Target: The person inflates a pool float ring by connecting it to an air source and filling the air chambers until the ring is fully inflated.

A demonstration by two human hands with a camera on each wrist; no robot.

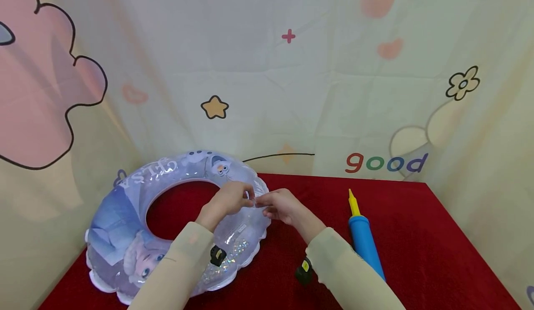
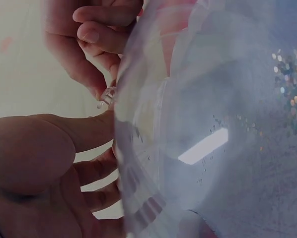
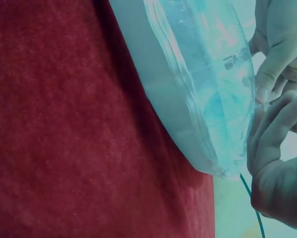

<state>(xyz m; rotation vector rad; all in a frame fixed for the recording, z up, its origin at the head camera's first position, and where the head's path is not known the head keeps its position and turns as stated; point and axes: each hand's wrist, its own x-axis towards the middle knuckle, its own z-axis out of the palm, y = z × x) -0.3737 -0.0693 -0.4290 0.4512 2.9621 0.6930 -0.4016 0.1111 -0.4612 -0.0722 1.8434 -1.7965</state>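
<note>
A puffed-up, see-through swim ring (image 1: 142, 199) with cartoon characters and loose glitter lies on the left half of the table. From its upper right side a small clear air valve (image 2: 107, 96) sticks up. My left hand (image 1: 233, 196) pinches the valve between thumb and fingers at its base, by the ring's skin. Coming from the right, my right hand (image 1: 283, 203) has thumb and fingertip on the valve's top. Both hands' fingertips meet there, largely covering the valve in the head view.
A blue hand pump (image 1: 367, 245) with a yellow nozzle (image 1: 353, 203) lies on the red cloth-covered table (image 1: 421, 236), right of my right forearm. Behind the table hangs a printed curtain (image 1: 267, 78). Dark wrist straps (image 1: 218, 256) show under both sleeves.
</note>
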